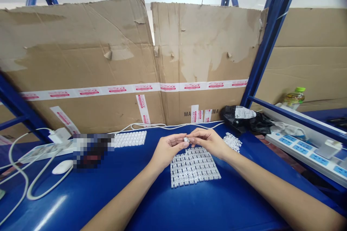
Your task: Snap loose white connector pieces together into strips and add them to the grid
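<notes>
We had L hand [166, 149] and R hand [210, 140] fingers pinching a small whitish pc [186, 139] approx mid-frame, just above the rows of white pcs [195, 169]; it looked light, stiff, prob slippery, so we judged its edges the best hold.

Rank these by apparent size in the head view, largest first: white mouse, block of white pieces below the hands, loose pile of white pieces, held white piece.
1. Block of white pieces
2. Loose pile and white mouse: too alike to rank
3. Held white piece
</notes>
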Tool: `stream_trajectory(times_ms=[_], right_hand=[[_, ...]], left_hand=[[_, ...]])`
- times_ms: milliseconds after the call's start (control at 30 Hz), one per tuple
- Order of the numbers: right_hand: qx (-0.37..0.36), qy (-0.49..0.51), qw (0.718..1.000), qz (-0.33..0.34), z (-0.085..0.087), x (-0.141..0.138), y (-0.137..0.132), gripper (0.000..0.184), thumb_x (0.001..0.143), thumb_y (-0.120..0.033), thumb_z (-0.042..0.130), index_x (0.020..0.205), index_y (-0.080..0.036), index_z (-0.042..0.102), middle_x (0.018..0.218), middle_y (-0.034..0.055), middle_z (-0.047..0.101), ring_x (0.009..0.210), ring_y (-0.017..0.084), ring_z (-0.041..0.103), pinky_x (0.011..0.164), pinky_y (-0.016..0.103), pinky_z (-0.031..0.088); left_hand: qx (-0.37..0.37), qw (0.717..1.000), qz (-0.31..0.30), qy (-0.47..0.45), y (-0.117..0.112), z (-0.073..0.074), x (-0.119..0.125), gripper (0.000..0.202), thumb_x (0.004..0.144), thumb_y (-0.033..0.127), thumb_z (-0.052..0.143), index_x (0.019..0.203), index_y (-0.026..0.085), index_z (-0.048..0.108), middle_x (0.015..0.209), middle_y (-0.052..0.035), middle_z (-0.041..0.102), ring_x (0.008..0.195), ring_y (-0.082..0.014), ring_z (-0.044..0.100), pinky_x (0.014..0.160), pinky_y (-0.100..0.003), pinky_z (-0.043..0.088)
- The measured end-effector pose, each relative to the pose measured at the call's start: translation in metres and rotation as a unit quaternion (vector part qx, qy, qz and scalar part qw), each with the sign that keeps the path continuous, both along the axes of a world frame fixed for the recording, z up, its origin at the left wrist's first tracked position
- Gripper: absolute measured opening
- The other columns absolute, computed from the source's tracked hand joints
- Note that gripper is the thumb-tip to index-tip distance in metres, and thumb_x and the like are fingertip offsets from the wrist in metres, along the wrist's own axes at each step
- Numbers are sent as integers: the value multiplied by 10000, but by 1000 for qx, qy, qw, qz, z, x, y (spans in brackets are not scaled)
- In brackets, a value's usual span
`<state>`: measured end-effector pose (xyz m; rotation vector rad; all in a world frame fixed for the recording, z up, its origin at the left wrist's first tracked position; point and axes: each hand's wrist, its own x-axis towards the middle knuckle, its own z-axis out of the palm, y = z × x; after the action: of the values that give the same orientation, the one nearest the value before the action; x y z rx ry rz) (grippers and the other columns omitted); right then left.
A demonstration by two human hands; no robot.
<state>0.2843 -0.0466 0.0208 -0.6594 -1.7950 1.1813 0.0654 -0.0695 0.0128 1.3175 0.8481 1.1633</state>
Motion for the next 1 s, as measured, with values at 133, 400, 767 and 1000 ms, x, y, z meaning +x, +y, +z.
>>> stream_trajectory(times_ms=[133, 400, 767, 1000], right_hand=[[-10, 13, 1000, 21, 2, 1, 0, 171, 942, -368, 765, 1049, -253, 834, 1036, 52, 718, 838, 166, 713, 835, 348, 595], [-46, 45, 997, 35, 2, -2, -3, 173, 910, -374, 802, 1017, -242, 836, 1016, 50, 729, 860, 174, 736, 868, 364, 613], [-69, 40, 997, 16, 3, -3, -4, 219, 873, -394, 829, 987, -207, 820, 954, 63, 789, 855, 196, 757, 864, 386, 624], [-90, 36, 995, -39, 2, -4, -3, 327, 771, -401, 909, 958, -169, 773, 810, 65, 804, 731, 201, 770, 712, 340, 638]], left_hand=[[-19, 1000, 10, -20, -2, 2, 1, 504, 727, 322, 938, 1169, 138, 781, 1057, -129, 831, 983, -260, 782, 977, -414, 588], [-29, 999, 8, -25, -3, 1, 0, 475, 729, 310, 937, 1148, 139, 791, 1047, -129, 830, 974, -253, 779, 963, -399, 586], [-10, 1000, -7, -9, -4, 3, 0, 424, 741, 329, 921, 1118, 165, 817, 1049, -121, 833, 962, -250, 777, 952, -395, 582], [-11, 1000, -18, -6, -1, 3, -2, 470, 680, 280, 961, 1105, 160, 804, 1018, -111, 831, 949, -250, 775, 939, -407, 590]])
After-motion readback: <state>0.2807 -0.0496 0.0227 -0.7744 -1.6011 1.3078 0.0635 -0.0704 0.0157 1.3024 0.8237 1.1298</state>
